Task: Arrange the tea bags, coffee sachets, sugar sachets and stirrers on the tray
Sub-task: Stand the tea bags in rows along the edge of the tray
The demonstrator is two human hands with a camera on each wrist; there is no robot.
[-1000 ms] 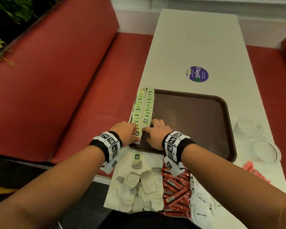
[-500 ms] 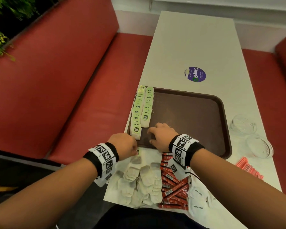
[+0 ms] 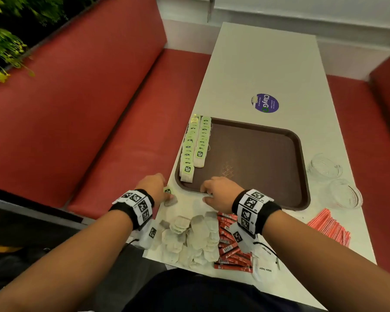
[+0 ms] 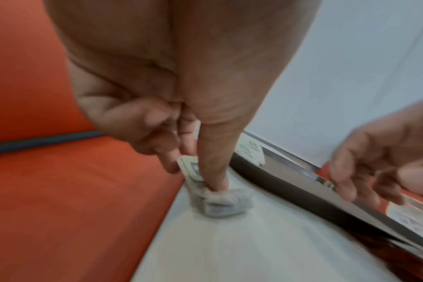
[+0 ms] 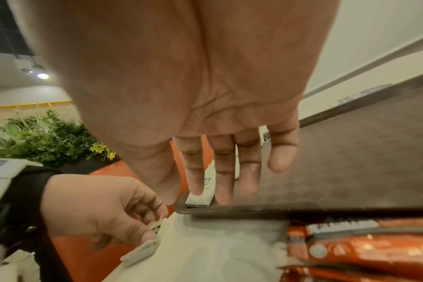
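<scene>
Tea bag (image 4: 217,200) pinched in my left hand (image 3: 152,188) lies on the tabletop (image 3: 268,64) just outside the tray (image 3: 302,176); my right hand (image 3: 218,192) hovers loose-fingered over the rim. I should lift it cleanly and overlap it onto the shorter row (image 3: 202,143).

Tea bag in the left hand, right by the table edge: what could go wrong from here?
1. The left hand pinches the tea bag at the table's edge, over the red bench; a slip could drop it off.
2. The two tea bag rows on the tray lie close; setting this one down may nudge them.
3. The right hand hovers at the tray's near rim and could bump it.
</scene>
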